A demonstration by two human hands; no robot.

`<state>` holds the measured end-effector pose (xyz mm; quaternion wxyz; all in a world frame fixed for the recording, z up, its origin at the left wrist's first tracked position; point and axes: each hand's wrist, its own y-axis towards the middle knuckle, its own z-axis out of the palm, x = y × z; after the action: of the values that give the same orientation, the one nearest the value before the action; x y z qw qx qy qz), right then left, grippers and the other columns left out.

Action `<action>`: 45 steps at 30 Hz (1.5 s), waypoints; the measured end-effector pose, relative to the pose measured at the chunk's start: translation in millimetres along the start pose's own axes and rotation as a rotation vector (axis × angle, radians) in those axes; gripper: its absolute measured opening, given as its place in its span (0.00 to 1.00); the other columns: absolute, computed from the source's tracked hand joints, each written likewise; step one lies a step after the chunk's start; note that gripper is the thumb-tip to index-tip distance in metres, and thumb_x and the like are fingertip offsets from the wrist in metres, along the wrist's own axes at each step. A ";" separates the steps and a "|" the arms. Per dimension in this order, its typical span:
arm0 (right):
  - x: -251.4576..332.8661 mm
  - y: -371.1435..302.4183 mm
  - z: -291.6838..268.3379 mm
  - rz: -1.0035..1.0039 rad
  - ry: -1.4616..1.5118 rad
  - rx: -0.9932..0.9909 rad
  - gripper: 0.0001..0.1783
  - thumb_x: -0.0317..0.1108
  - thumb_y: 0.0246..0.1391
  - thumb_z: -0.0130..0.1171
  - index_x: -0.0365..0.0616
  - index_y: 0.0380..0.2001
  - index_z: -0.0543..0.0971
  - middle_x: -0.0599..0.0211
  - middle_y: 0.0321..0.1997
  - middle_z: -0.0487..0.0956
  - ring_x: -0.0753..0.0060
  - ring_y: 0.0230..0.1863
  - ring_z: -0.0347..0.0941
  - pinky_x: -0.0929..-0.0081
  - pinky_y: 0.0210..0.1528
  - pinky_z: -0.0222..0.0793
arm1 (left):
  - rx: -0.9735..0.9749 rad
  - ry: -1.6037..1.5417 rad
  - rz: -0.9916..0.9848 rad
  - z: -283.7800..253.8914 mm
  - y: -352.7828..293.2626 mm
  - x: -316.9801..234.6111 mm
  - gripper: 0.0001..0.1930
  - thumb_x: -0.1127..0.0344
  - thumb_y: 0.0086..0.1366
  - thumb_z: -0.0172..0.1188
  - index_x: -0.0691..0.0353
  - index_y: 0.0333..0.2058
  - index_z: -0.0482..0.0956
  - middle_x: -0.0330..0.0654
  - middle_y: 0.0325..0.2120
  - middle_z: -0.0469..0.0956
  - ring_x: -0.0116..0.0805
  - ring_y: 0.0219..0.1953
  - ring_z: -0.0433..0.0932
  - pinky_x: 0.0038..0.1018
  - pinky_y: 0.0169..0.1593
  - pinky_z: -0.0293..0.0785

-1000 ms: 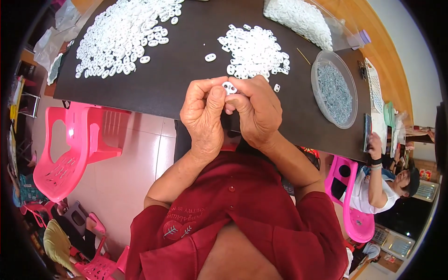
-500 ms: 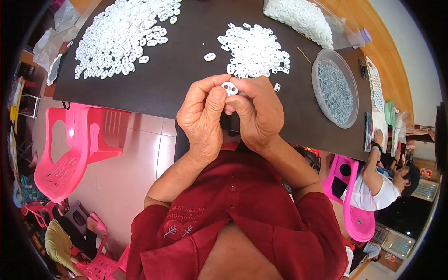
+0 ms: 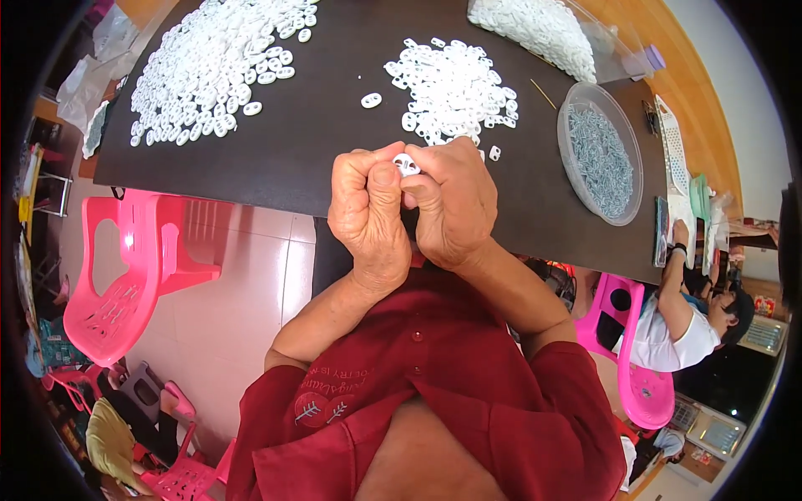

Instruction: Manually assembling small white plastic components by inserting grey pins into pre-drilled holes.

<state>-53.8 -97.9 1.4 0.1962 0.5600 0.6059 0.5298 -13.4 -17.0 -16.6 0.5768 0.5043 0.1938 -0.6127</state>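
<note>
A small white oval plastic piece with two holes point(image 3: 406, 164) is pinched between my two hands above the table's near edge. My left hand point(image 3: 368, 213) grips it from the left with thumb and forefinger. From the right, my right hand point(image 3: 455, 204) closes on the same piece, its thumb bent below. The fingers hide part of the piece. Just beyond my hands lies a heap of small white two-holed pieces point(image 3: 451, 88). A single white oval piece point(image 3: 371, 100) rests left of that heap.
A larger heap of white oval pieces point(image 3: 217, 71) covers the table's far left. To the right stands a round clear tub of metal screws point(image 3: 603, 159). Behind it are a clear bin of white parts point(image 3: 539, 33) and a thin stick point(image 3: 543, 93). A pink chair point(image 3: 125, 275) stands left; another person point(image 3: 677, 326) sits right.
Both hands have shifted slightly, the left one a little to the right, the right one a little to the left. The held piece has tilted and turned between my fingers.
</note>
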 end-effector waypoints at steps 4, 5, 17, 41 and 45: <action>-6.5 1.4 -1.3 -0.056 -0.032 0.004 0.09 0.24 0.50 0.56 0.35 0.36 0.74 0.62 0.27 0.73 0.65 0.21 0.66 0.73 0.22 0.61 | -0.029 -0.042 -0.012 12.8 1.6 -3.1 0.08 0.69 0.67 0.49 0.68 0.36 0.73 0.33 0.24 0.66 0.17 0.25 0.62 0.15 0.30 0.61; -4.3 2.0 -3.4 -0.008 -0.047 0.015 0.09 0.25 0.50 0.55 0.36 0.36 0.74 0.62 0.27 0.73 0.64 0.22 0.66 0.71 0.23 0.61 | -0.024 -0.050 -0.009 12.9 1.4 -3.7 0.08 0.69 0.67 0.49 0.68 0.36 0.73 0.33 0.24 0.66 0.17 0.25 0.62 0.15 0.30 0.61; -13.2 39.7 -67.6 -0.023 -0.232 0.192 0.11 0.22 0.45 0.58 0.39 0.35 0.75 0.62 0.28 0.76 0.62 0.26 0.69 0.71 0.28 0.65 | 0.301 0.142 -0.101 4.7 25.4 -35.9 0.10 0.75 0.65 0.49 0.70 0.43 0.74 0.40 0.30 0.75 0.21 0.26 0.70 0.18 0.30 0.69; -122.0 95.0 -181.1 0.056 -0.708 0.303 0.08 0.26 0.47 0.60 0.42 0.34 0.80 0.63 0.29 0.79 0.69 0.32 0.74 0.76 0.37 0.68 | 0.696 1.142 0.514 -24.7 110.9 12.8 0.03 0.72 0.51 0.59 0.61 0.25 0.74 0.45 0.24 0.70 0.45 0.31 0.72 0.37 0.34 0.68; -107.5 47.8 -202.0 0.357 -0.589 0.349 0.07 0.26 0.44 0.61 0.42 0.31 0.81 0.63 0.28 0.78 0.67 0.32 0.74 0.74 0.36 0.68 | 0.678 0.910 0.144 -20.2 101.3 -5.3 0.03 0.74 0.54 0.58 0.65 0.28 0.75 0.42 0.22 0.72 0.35 0.25 0.72 0.27 0.33 0.68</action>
<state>-167.4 -287.6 77.4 0.1682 0.8099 0.4977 0.2609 85.0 -24.1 14.3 0.2813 0.8861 0.1803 -0.3211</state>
